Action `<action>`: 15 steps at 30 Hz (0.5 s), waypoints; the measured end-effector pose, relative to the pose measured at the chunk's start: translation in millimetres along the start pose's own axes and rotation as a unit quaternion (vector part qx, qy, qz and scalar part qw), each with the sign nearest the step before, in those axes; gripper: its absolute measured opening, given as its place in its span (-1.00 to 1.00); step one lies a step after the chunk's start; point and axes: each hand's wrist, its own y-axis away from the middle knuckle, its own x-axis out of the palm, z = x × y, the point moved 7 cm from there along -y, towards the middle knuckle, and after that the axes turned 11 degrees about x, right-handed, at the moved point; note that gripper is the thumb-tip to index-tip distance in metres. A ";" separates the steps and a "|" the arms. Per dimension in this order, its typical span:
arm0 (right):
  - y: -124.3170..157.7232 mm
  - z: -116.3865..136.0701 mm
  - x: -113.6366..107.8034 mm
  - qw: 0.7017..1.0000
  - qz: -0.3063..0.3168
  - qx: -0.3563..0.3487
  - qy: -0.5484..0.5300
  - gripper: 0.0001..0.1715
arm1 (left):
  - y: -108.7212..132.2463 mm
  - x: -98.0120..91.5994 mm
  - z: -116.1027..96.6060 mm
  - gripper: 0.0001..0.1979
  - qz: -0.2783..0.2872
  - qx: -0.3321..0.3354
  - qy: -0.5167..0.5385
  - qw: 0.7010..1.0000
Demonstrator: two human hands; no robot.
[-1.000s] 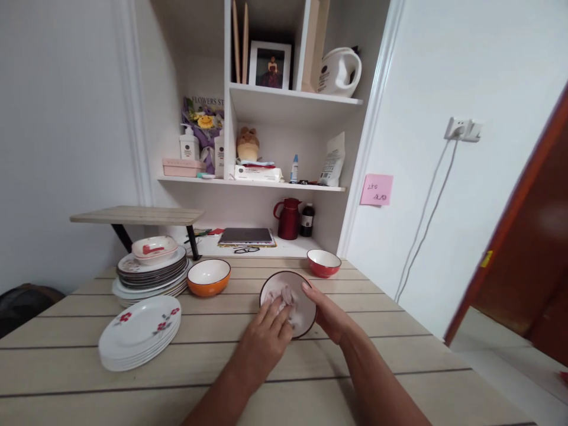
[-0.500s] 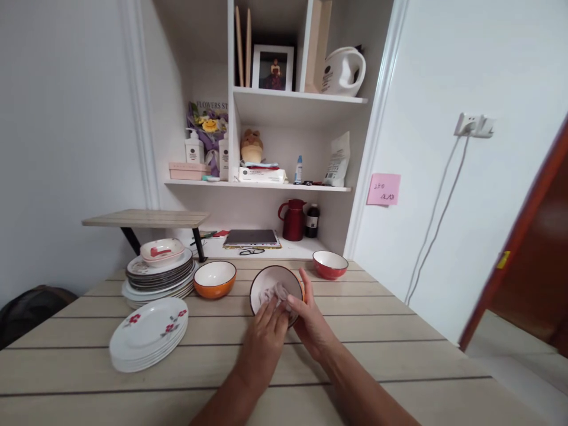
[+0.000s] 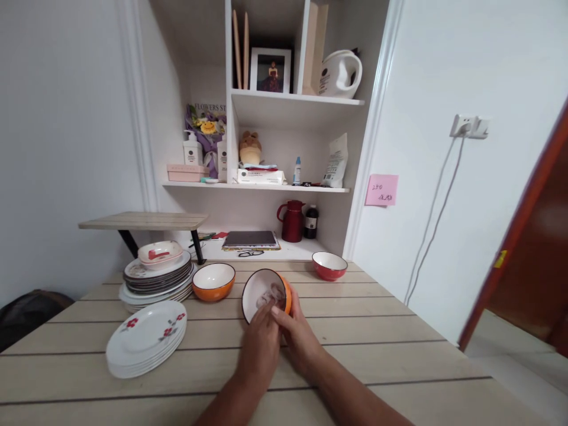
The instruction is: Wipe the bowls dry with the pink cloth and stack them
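An orange bowl [image 3: 258, 285] with a white inside is tilted up on its side on the wooden table [image 3: 399, 355], its opening facing left and towards me. My right hand [image 3: 296, 332] grips its rim and outer wall from the right. My left hand [image 3: 261, 341] presses a small pale cloth [image 3: 270, 295] into the bowl with its fingers closed on it. A second orange bowl [image 3: 214, 280] stands upright just to the left, and a red bowl [image 3: 329, 264] stands further back on the right.
A stack of white flowered plates [image 3: 146, 337] lies at the front left. Behind it rises a taller stack of dark-rimmed plates [image 3: 155, 280] with a small dish on top. Shelves with a red jug [image 3: 293, 220] and a closed laptop [image 3: 249, 238] stand behind the table.
The bowl has been tipped from nearly flat up onto its side and shifted a little left. Both hands moved with it, the left still rubbing the cloth inside.
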 end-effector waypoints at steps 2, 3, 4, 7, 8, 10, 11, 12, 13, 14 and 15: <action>-5.2 1.6 -11.2 0.999 -0.042 0.008 0.005 -0.15 | -0.4 11.9 -5.2 -0.55 0.045 0.018 0.016 0.999; -7.4 5.6 -17.1 0.998 -0.057 0.008 0.004 -0.24 | -0.5 17.6 -9.5 -0.54 0.067 0.038 0.010 0.997; -9.1 11.3 -22.8 0.998 -0.066 0.009 0.005 -0.32 | -0.3 22.8 -13.9 -0.52 0.087 0.062 -0.002 0.994; -8.3 36.8 -38.4 0.996 -0.078 -0.008 0.032 -0.43 | 0.1 30.2 -22.3 -0.54 0.113 0.125 -0.038 0.985; -6.6 43.6 -43.6 0.995 -0.082 0.000 0.048 -0.43 | -0.3 28.6 -23.4 -0.62 0.104 0.140 -0.050 0.983; -2.7 50.0 -53.2 0.992 -0.086 0.050 0.082 -0.40 | -1.1 22.4 -24.5 -0.80 0.076 0.167 -0.082 0.979; -0.6 50.5 -57.1 0.989 -0.083 0.082 0.096 -0.38 | -1.3 18.7 -25.3 -0.83 0.063 0.180 -0.100 0.977; 1.4 50.1 -59.7 0.986 -0.076 0.108 0.106 -0.35 | -1.4 15.3 -26.2 -0.83 0.053 0.190 -0.117 0.973; 2.9 50.0 -60.6 0.985 -0.064 0.122 0.108 -0.32 | -1.5 12.3 -27.2 -0.82 0.047 0.198 -0.132 0.970; 3.9 50.5 -59.4 0.986 -0.047 0.119 0.103 -0.29 | -1.5 9.3 -28.3 -0.82 0.038 0.203 -0.145 0.968; 4.4 51.4 -56.4 0.990 -0.030 0.105 0.092 -0.25 | -1.5 6.5 -29.2 -0.82 0.029 0.206 -0.154 0.966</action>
